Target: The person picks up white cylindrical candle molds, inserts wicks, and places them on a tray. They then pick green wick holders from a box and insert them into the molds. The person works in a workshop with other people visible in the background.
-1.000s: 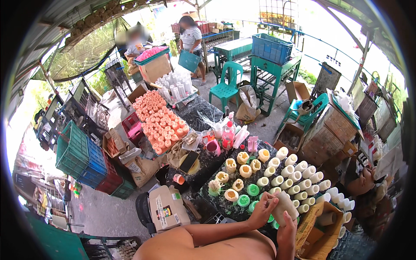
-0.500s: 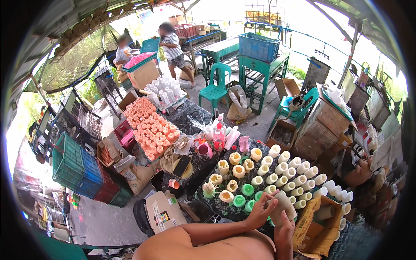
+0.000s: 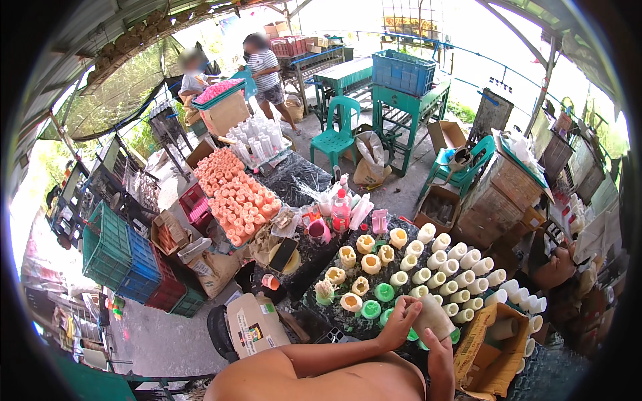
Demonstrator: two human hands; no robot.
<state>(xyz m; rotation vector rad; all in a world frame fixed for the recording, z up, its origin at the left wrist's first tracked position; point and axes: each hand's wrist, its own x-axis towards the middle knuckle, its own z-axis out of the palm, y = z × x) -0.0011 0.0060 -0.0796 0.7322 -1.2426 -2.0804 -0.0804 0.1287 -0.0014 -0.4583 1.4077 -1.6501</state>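
Both my hands are on one thick grey-beige cylinder, which looks like a tube and leans to one side. The fingers of my left hand wrap its upper left side. My right hand grips its lower end with the thumb up along it. Beyond the hands, rows of cream-white cylinders stand on the dark table. Left of these are hollow cream candle-like shells with jagged rims. Several bright green cups stand close to my left hand, some partly hidden by it.
At my right, an open yellow-brown cardboard box holds a similar tube. A pink bottle, a phone and orange candle-like pieces lie farther left. Stacked crates stand on the floor. Two people work at the back.
The cylinder has tilted a little in my hands, and my fingers have shifted on it. At the back, the teal tray between the two people has moved lower and to the right.
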